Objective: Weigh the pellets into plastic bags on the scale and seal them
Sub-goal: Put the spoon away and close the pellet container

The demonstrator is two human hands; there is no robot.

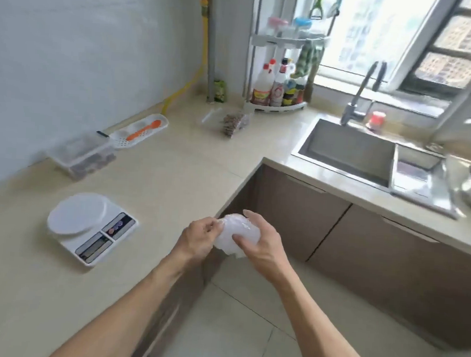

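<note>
- A crumpled wad of clear plastic bags point(236, 237) is held off the counter edge, apparently so one bag can be separated.
- It is gripped by the right hand point(258, 243), while its rim is pinched by the left hand point(200, 238).
- One white digital kitchen scale point(90, 228) is set on the beige counter point(174, 174), its platform bare.
- Brown pellets are seen in one clear lidded tub point(82, 155) and one filled bag point(235, 123); one orange spoon point(143, 131) is laid in a white tray point(160, 120).
</note>
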